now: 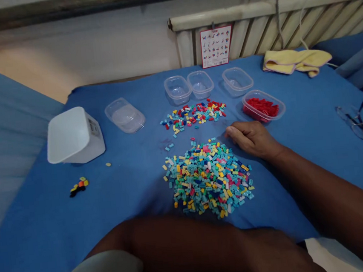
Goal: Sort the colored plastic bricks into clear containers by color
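Observation:
My right hand rests closed on the blue cloth, thumb against the curled fingers. What it holds, if anything, is hidden. It lies just right of a smaller pile of mixed small building bricks and above a larger pile of bricks, mostly turquoise and yellow. Past its knuckles stands a clear tub of red bricks. My left forearm crosses the near edge from the left, and my left hand is low in the picture by the right forearm, dark and blurred, its fingers out of sight.
Several clear plastic tubs line the back, with a clear lid or tray further left. A white bin stands at left, near a few yellow, orange and black pieces. Glasses and a yellow cloth lie right.

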`<action>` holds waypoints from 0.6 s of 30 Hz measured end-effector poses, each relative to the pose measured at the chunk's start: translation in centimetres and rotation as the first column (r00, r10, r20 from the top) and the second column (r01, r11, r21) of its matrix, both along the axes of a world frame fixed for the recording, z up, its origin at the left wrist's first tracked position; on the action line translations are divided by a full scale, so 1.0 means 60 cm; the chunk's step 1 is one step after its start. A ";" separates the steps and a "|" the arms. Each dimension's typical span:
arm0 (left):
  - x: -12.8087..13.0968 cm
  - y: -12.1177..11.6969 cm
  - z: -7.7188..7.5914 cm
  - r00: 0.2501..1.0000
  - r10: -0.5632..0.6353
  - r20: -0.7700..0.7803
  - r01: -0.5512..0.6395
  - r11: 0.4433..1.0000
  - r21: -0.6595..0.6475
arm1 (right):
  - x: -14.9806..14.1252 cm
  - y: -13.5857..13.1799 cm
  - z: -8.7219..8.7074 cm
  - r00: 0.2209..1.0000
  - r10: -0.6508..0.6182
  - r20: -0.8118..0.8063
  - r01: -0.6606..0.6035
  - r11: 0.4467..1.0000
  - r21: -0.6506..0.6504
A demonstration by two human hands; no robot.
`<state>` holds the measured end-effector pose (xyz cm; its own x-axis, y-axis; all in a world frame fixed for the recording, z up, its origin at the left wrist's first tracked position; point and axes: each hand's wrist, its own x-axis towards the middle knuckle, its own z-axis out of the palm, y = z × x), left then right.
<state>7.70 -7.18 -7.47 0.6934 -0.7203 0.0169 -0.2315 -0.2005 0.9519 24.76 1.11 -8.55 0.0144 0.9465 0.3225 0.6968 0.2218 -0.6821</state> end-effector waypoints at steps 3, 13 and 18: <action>0.006 -0.004 0.021 0.998 -0.035 0.045 0.031 0.994 0.107 | 0.001 0.001 -0.004 0.999 -0.022 0.029 0.022 1.000 0.006; -0.050 -0.081 -0.048 0.792 0.000 0.611 -0.321 0.851 0.416 | -0.002 0.005 -0.020 0.961 -0.117 0.250 0.133 0.990 -0.050; -0.055 -0.065 -0.026 0.823 -0.005 0.568 -0.278 0.869 0.410 | 0.000 0.005 -0.020 0.947 -0.167 0.274 0.187 0.981 -0.049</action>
